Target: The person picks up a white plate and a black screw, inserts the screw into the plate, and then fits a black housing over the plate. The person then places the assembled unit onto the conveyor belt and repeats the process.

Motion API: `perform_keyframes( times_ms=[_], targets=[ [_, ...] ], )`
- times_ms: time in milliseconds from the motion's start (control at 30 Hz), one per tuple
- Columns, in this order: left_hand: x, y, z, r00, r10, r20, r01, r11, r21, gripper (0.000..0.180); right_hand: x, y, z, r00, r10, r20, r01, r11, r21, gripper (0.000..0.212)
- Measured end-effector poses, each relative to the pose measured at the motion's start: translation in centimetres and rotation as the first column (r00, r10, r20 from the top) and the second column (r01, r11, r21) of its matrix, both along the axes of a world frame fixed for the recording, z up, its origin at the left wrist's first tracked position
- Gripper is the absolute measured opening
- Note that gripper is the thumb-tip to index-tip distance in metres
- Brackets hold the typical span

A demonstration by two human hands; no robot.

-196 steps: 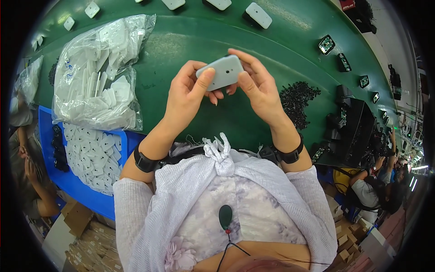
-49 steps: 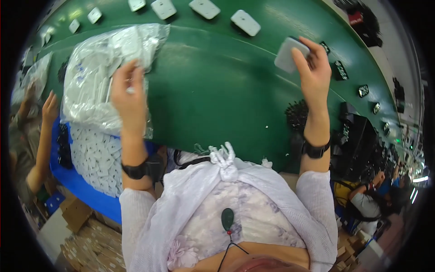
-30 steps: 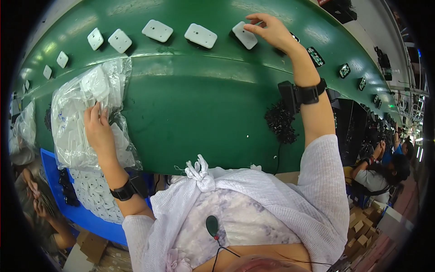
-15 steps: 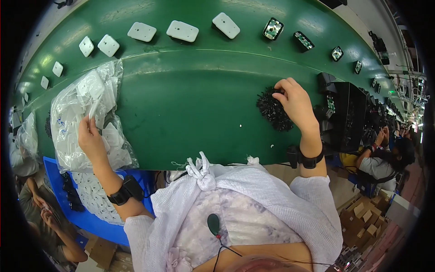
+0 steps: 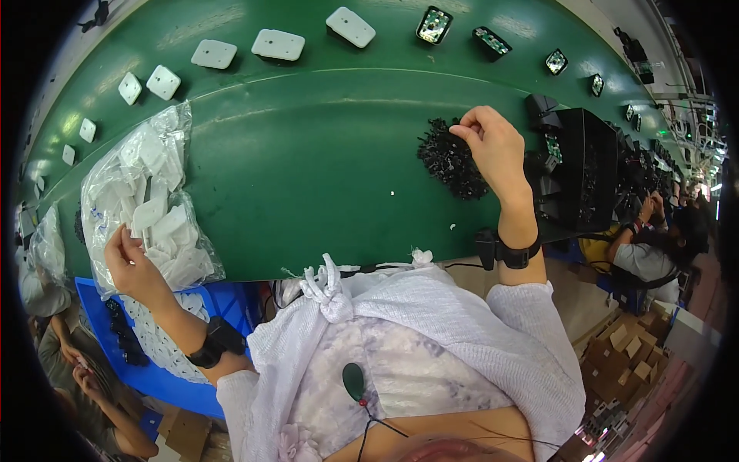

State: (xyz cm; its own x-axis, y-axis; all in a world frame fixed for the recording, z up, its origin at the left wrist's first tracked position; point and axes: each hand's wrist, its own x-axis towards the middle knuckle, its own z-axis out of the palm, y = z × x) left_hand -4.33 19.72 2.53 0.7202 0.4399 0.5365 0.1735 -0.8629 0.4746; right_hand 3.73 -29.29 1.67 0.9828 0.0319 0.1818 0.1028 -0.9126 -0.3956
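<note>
My left hand (image 5: 136, 268) is over the near left part of a clear plastic bag (image 5: 183, 123) full of white plastic covers. Its fingers are bent, with the tips close together; what they pinch, if anything, cannot be made out. Beside those fingertips one white cover (image 5: 149, 214) lies among the others. My right hand (image 5: 496, 154) is above a heap of small black parts (image 5: 448, 163). Its thumb and forefinger are pinched together at the far edge of the heap, and anything between them is too small to see.
White covers (image 5: 279, 45) and black housings with green circuit boards (image 5: 435, 25) stand in a row along the far side of the green table (image 5: 308, 169). A black bin (image 5: 589, 169) is at right. Below the bag is a blue crate (image 5: 165, 385). Co-workers sit on both sides.
My left hand has come off the upright white cover in the bag and drawn back to the left and nearer. My right hand stays at the black heap. The view has shifted slightly.
</note>
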Motion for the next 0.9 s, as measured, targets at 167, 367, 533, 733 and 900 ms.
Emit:
perform_keyframes(
  times_ms=[167, 367, 533, 733, 900],
  targets=[
    [1.3, -1.7, -0.9, 0.924, -0.014, -0.383, 0.057, 0.993, 0.1, 0.024, -0.1, 0.4, -0.6, 0.999, 0.004, -0.05, -0.001, 0.998, 0.068, 0.019],
    [0.1, -1.7, -2.5, 0.897, -0.156, -0.414, 0.25, 0.951, 0.183, 0.035, -0.2, 2.0, 0.1, 0.998, 0.044, -0.035, -0.03, 0.939, 0.342, 0.011],
    [-0.2, -2.9, -1.7, 0.889, -0.172, -0.424, 0.264, 0.95, 0.168, 0.041, -0.4, 4.4, 0.3, 0.991, 0.084, -0.106, -0.024, 0.882, 0.47, 0.009],
    [0.3, -3.2, -1.7, 0.835, -0.152, -0.528, 0.264, 0.954, 0.144, 0.024, -0.6, 8.5, -0.1, 0.951, 0.291, -0.104, -0.166, 0.763, 0.624, 0.005],
    [2.8, -9.0, -1.1, 0.909, -0.345, -0.235, 0.403, 0.873, 0.275, 0.044, -0.9, 11.7, 0.2, 0.885, 0.443, -0.141, -0.215, 0.658, 0.722, 0.007]
  ],
)
